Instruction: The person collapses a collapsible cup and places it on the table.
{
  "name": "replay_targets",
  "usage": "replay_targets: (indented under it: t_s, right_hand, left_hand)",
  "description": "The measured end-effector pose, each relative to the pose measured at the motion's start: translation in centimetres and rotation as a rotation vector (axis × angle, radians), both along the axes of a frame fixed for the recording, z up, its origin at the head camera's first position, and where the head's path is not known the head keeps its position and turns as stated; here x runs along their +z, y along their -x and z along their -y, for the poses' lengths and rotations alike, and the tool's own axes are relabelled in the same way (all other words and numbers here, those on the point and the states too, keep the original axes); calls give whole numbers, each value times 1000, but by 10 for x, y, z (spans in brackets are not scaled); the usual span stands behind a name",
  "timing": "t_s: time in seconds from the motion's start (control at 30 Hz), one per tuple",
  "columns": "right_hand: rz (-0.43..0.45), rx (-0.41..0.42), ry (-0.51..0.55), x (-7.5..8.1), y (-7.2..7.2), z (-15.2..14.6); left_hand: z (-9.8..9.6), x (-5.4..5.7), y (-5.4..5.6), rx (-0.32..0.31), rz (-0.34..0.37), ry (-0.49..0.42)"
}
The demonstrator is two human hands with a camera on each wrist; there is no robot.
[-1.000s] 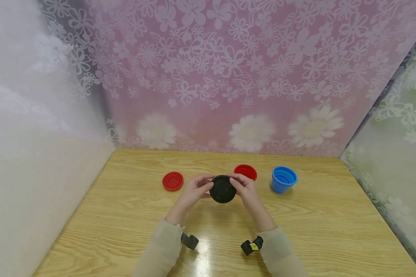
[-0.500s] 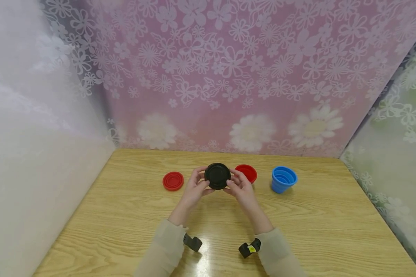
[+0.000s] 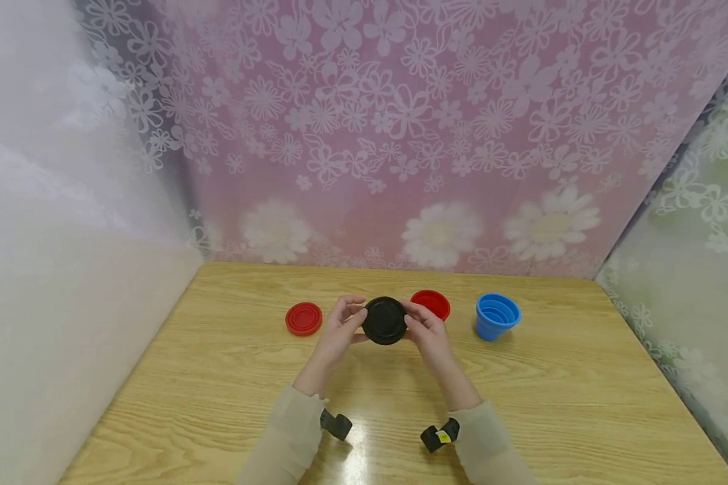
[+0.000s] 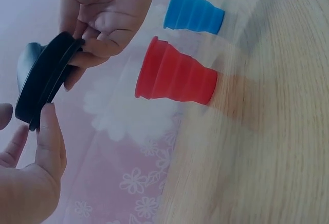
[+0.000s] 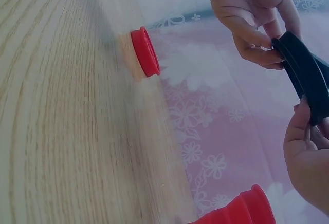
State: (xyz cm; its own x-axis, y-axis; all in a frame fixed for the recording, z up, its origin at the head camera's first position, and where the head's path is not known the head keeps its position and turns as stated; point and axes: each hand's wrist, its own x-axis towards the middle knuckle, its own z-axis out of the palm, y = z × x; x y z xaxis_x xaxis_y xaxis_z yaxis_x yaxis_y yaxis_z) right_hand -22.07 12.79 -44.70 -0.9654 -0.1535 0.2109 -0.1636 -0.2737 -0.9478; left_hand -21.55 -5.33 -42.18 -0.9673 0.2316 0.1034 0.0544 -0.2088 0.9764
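Note:
Between my two hands a black collapsible cup (image 3: pixel 384 320) hangs above the table, its round face toward the head camera. My left hand (image 3: pixel 338 335) pinches its left rim with thumb and fingers. On the opposite side my right hand (image 3: pixel 432 337) grips the right rim. Seen edge-on in the left wrist view, the black cup (image 4: pixel 43 80) is a thick flat ring with a part bulging from its far side. The right wrist view shows the cup (image 5: pixel 303 75) partly cut off by the frame edge.
A flattened red collapsible cup (image 3: pixel 304 318) lies to the left. Behind my right hand stands an extended red cup (image 3: pixel 431 304), partly hidden in the head view. An extended blue cup (image 3: pixel 496 315) stands farther right. Flowered cloth (image 3: pixel 364 168) walls the wooden table (image 3: pixel 218 391).
Both hands first lifted the black cup up and slightly left, then lowered it a little. My fingers have shifted on its rim. The other cups have stayed in place.

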Motion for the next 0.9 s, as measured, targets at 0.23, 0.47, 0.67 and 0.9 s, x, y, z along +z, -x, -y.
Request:
replay_targets:
  t_s: [0.23, 0.47, 0.67, 0.9]
  right_hand:
    - [5, 0, 68, 1, 0, 1]
    - [-15, 3, 83, 0, 0, 1]
    - [-17, 8, 71, -1, 1, 0]
    - [-5, 4, 40, 0, 1, 0]
  left_hand:
    - [0, -4, 0, -50, -4, 63]
    - [0, -5, -1, -72, -18, 87]
    - [-1, -4, -2, -67, -14, 69]
    - [-3, -6, -1, -37, -7, 17]
